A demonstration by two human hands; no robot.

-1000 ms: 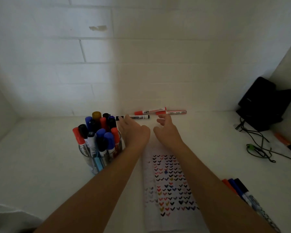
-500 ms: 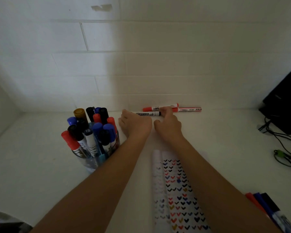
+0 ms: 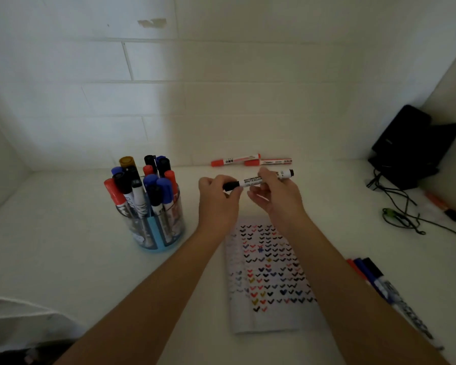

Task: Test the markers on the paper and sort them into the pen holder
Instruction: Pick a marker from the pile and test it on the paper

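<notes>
The task looks well advanced: the pen holder (image 3: 156,233) on the left is crowded with markers and the paper (image 3: 274,321) is covered with coloured ticks. The left hand (image 3: 217,198) pinches a black marker (image 3: 253,179) by its left end and the right hand (image 3: 277,196) curls round the barrel, above the paper's far edge. Two red markers (image 3: 234,160) by the far wall and several more markers (image 3: 366,272) at the near right seem untested

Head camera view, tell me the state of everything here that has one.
black marker: held level above the table, cap seemingly on.
left hand: pinches the black marker's left end.
right hand: holds its barrel.
red markers: capped, lying by the wall.
pen holder: upright, packed with capped markers.
paper: flat, covered in coloured marks.
</notes>
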